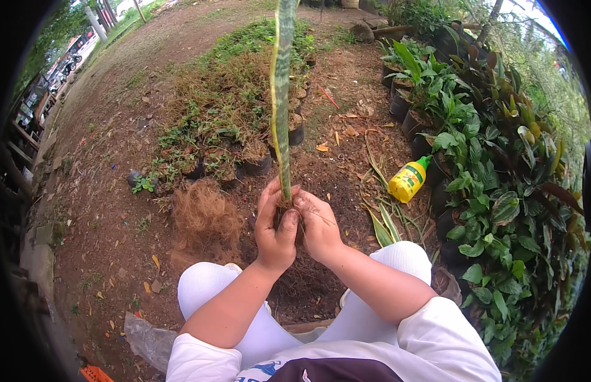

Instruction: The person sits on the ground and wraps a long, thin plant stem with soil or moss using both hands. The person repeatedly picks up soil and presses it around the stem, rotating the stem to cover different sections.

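A tall snake plant leaf (284, 95), green with a yellow margin, stands nearly upright between my hands. My left hand (275, 227) and my right hand (318, 223) are cupped together around its base, their fingers smeared with soil. A clump of brown fiber (285, 204) shows at the foot of the leaf; the rest of it is hidden by my palms. Dark loose soil (300, 291) with fibers lies below, between my knees. To the left sits a heap of coconut fiber (207, 219) on the ground.
A yellow bottle (407, 182) with a green cap lies to the right, above cut snake plant leaves (385, 224). Potted leafy plants (467, 191) line the right side. Black pots with straggly plants (233, 114) stand ahead. A clear plastic bag (149, 340) lies at lower left.
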The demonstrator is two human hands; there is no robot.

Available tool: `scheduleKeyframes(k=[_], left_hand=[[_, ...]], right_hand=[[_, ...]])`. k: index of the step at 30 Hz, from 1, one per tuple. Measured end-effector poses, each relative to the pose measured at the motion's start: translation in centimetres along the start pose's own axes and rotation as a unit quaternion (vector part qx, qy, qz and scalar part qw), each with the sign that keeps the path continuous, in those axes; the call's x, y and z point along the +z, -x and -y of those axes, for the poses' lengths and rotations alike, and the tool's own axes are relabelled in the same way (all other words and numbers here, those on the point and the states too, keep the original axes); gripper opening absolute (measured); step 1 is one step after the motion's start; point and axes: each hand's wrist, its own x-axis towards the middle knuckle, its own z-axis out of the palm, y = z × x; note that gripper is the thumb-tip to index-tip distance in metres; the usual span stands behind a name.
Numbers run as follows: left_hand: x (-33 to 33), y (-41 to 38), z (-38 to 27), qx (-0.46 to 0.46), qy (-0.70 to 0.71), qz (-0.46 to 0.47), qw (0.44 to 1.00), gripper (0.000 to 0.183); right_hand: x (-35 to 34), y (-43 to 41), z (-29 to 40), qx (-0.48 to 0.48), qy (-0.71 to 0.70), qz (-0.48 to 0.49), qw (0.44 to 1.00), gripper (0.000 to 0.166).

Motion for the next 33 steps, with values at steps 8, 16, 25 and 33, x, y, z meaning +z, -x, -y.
scheduleKeyframes(k=[8, 16, 25, 33], left_hand=[[0.0, 0.0, -0.1, 0.013, 0.009, 0.035, 0.999, 0.053], [-1.4, -1.7, 0.0, -0.072, 0.226, 0.01, 0.971, 0.067], [0.0, -0.2, -0.8, -0.066, 0.029, 0.03, 0.997, 0.043], [-0.2, -0.3, -0.3, -0.047, 0.015, 0.023, 0.999, 0.049]], right_hand=[[0.1, -0.2, 0.5, -0.032, 0.131, -0.03, 0.99, 0.026], [-0.4, -0.7, 3.0, 0.023, 0.073, 0.076, 0.994, 0.042], [-0.6, -0.2, 0.5, 0.054, -0.002, -0.063, 0.997, 0.03], [-0.3, -0.6, 0.5, -0.008, 0.071, -0.059, 0.996, 0.028]])
